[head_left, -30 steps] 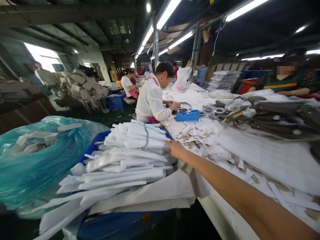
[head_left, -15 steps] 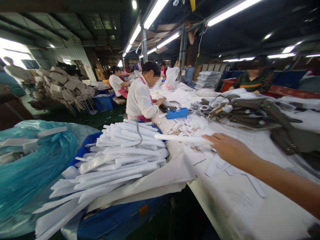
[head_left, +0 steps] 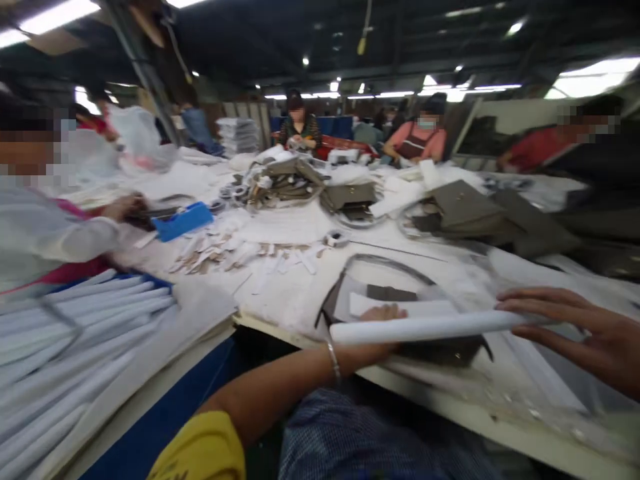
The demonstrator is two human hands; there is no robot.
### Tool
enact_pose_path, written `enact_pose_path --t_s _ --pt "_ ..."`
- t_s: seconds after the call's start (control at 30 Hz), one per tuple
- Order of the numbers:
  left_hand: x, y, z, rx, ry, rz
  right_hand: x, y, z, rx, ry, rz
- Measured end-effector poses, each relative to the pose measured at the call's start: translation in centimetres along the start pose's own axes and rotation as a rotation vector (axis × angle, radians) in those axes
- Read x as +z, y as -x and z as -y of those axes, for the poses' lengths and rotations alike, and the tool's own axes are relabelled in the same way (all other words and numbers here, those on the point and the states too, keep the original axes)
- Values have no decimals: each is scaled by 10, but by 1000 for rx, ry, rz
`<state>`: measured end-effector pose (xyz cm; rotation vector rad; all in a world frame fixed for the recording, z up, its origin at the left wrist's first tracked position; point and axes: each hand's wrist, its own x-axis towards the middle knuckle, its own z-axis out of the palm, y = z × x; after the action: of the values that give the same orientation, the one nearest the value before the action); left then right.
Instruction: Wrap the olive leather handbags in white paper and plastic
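My right hand [head_left: 575, 327] grips the right end of a long white foam roll [head_left: 430, 328], holding it level just above the table's near edge. My left hand [head_left: 383, 319] reaches in from below, a bangle on the wrist. It rests on a dark grey bag piece [head_left: 440, 350] with a looped strap, right behind the roll's left end. The roll hides most of its fingers. A white insert [head_left: 400, 307] lies on the bag piece.
Several white foam rolls [head_left: 75, 320] are stacked in a blue bin at left. A co-worker's sleeve [head_left: 55, 233] and a blue tape dispenser [head_left: 183, 220] are beyond it. Paper scraps [head_left: 235, 253] and grey bags [head_left: 300, 180] cover the white table [head_left: 300, 293]. Other people sit across it.
My view swung right from the bin to the table. My right hand carried one white roll from the stack to in front of me. My left hand came into view on the grey bag piece.
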<state>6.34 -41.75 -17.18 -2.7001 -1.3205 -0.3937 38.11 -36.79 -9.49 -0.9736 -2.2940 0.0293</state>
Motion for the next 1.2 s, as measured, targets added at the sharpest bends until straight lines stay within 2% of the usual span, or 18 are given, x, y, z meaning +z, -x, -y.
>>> enact_pose_path --t_s 0.03,0.1,0.2,0.27,0.43,0.6,0.73,0.87,1.0,1.07,1.1,1.2 --pt "0 -5 5 45 28 20 -11 22 0 16 26 71" --pt "0 -14 12 82 63 52 -15 60 3 38 40 147" --pt "-4 -19 16 91 71 97 9 99 11 81 22 91" --pt "-8 -20 16 87 59 125 35 109 19 106 11 11" --pt "-15 -22 12 54 38 167 93 101 41 178 -38 -223" --pt "-8 -14 6 34 54 143 124 91 47 215 59 -310" --pt "8 -4 -2 4 16 70 121 96 42 168 113 -267" --pt "22 2 -11 -14 1 -11 94 92 45 20 170 -185" --pt "28 3 -11 -17 -2 -34 73 63 43 -75 273 70" --pt "31 3 -9 -10 -10 -39 77 54 34 -105 275 157" --pt "33 3 -7 -4 -18 -41 83 52 28 -125 260 159" --pt "40 6 -5 12 -56 -55 106 64 14 -153 198 41"
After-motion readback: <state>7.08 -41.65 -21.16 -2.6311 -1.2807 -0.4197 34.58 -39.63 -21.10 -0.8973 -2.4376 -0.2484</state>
